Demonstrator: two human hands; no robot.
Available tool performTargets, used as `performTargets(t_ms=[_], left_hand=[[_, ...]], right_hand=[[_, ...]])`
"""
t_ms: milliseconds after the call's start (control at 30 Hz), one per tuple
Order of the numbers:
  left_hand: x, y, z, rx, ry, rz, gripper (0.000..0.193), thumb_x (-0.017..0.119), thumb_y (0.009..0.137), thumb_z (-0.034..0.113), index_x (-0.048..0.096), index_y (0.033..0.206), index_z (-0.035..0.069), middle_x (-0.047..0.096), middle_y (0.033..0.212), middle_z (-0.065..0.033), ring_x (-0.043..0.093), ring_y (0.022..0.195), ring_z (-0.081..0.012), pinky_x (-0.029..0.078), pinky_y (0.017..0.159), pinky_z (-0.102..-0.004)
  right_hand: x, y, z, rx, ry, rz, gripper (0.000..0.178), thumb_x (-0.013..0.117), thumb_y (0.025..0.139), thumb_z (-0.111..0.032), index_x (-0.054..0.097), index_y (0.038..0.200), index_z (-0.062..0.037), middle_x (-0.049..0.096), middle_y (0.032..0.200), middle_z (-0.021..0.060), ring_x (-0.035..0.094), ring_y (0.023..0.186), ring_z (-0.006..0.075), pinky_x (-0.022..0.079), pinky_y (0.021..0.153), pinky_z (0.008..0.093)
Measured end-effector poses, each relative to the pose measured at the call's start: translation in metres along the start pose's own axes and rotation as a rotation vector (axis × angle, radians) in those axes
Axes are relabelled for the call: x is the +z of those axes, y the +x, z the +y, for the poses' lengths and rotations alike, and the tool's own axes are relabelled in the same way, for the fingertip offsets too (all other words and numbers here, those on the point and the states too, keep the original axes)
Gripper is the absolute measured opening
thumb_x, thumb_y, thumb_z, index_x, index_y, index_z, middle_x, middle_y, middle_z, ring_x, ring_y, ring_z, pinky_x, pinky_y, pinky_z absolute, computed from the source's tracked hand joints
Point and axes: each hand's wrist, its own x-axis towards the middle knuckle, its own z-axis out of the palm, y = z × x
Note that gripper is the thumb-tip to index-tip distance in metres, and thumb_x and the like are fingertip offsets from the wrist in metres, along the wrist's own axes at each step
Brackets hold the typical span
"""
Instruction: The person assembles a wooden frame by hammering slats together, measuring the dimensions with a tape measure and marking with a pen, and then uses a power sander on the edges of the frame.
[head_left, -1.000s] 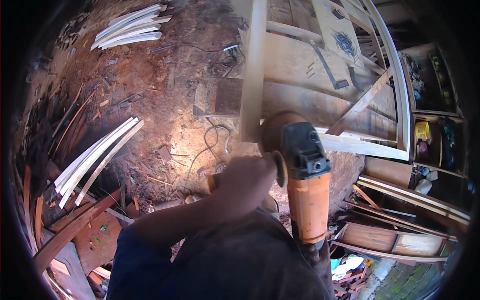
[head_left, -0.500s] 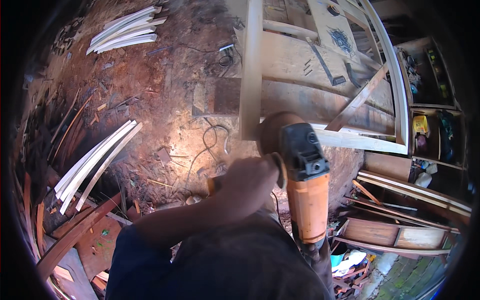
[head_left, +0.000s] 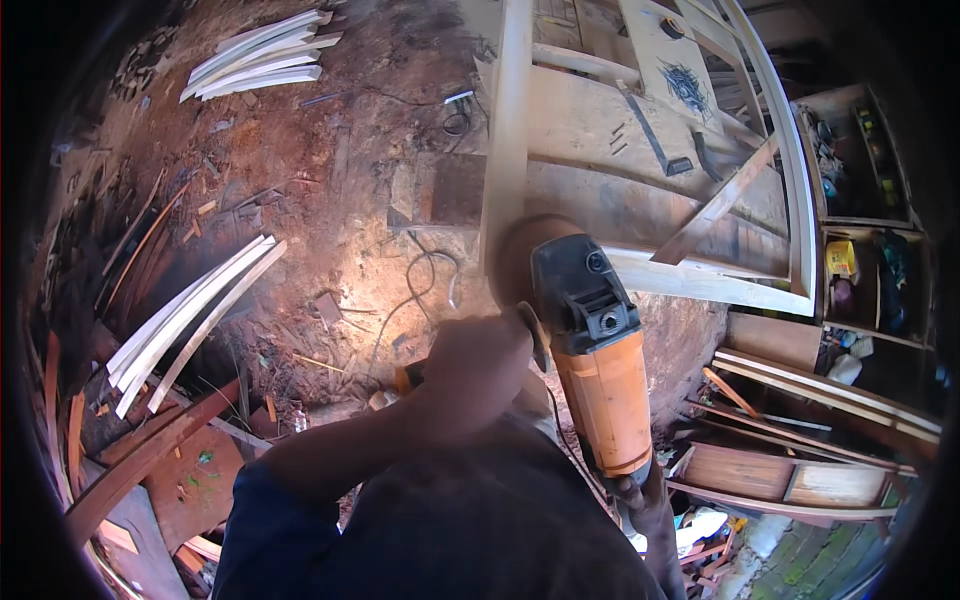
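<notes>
An orange and black angle grinder [head_left: 603, 400] lies lengthwise in front of my body, its head pointing away. My left hand [head_left: 474, 368] is wrapped round the side handle, blurred by motion. At the rear end of the orange body, my right hand [head_left: 640, 490] grips the tool, mostly hidden beneath it. The round disc [head_left: 520, 255] is blurred and overlaps the near left corner of a pale wooden frame [head_left: 508, 140]. Whether the disc touches the wood, I cannot tell.
On the board inside the frame lie a dark try square [head_left: 658, 130] and a heap of nails [head_left: 683, 85]. Curved pale wood strips [head_left: 190, 320] rest on the ground at left, more [head_left: 265, 55] farther off. A cable [head_left: 410, 290] coils nearby; shelves [head_left: 870, 220] stand at right.
The grinder has shifted slightly left, its rear end swinging toward the right, and both hands have moved with it. The disc sits farther over the frame's left post.
</notes>
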Motion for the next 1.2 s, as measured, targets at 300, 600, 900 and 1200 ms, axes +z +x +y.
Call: performTargets(t_ms=[300,600,900,1200], left_hand=[[-0.006,-0.005,0.012,-0.370,-0.057,-0.115,0.038,0.069,0.084,0.029,0.060,0.107,0.000,0.070,0.081,-0.0189,0.070,0.078,-0.0375,0.054,0.076,-0.0481],[-0.015,0.062,0.047,-0.529,-0.153,0.107,0.037,0.070,0.085,0.030,0.062,0.098,-0.004,0.069,0.089,-0.0279,0.068,0.082,-0.0428,0.054,0.078,-0.0506],[-0.119,0.330,-0.033,-0.314,0.210,0.440,0.046,0.065,0.085,0.034,0.062,0.113,-0.002,0.071,0.101,-0.0248,0.070,0.097,-0.0379,0.055,0.090,-0.0443],[-0.081,0.211,0.016,-0.469,-0.167,0.233,0.046,0.067,0.089,0.035,0.061,0.100,-0.009,0.070,0.089,-0.0249,0.071,0.072,-0.0310,0.057,0.069,-0.0420]], right_hand=[[-0.066,0.064,-0.016,-0.120,-0.284,-0.167,0.083,0.071,0.085,-0.062,0.049,0.128,0.0052,0.068,0.101,0.0213,0.069,0.095,0.0303,0.053,0.081,0.0428],[-0.173,0.210,-0.109,0.011,-0.706,-0.422,0.068,0.079,0.078,-0.029,0.048,0.133,-0.0035,0.072,0.103,0.0217,0.071,0.099,0.0382,0.053,0.085,0.0471],[-0.227,0.425,-0.238,-0.062,-0.452,-0.330,0.069,0.059,0.093,-0.061,0.057,0.125,0.0001,0.064,0.091,0.0039,0.060,0.076,0.0094,0.051,0.069,0.0244],[-0.225,0.377,-0.174,-0.197,-0.512,-0.362,0.063,0.065,0.093,-0.048,0.053,0.130,0.0012,0.064,0.076,0.0050,0.057,0.058,0.0089,0.048,0.051,0.0280]])
